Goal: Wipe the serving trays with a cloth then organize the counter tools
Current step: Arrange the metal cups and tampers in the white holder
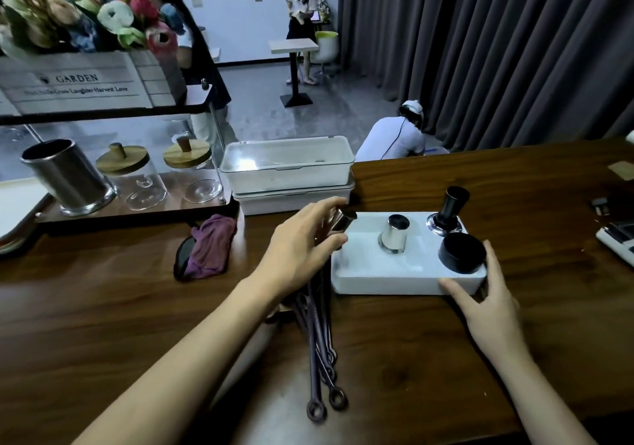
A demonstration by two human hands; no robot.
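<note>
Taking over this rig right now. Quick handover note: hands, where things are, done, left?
Left hand: pinches a small metal cup over the left end of the white tray.
Right hand: steadies the tray's front right corner and holds nothing.
On the tray: steel cup, black-handled tamper, black round tin.
Done: the purple cloth lies set aside on the counter, so wiping is probably over.
Left: set the small cup down, then sort the long dark tools lying loose on the counter, perhaps into the steel holder.
</note>
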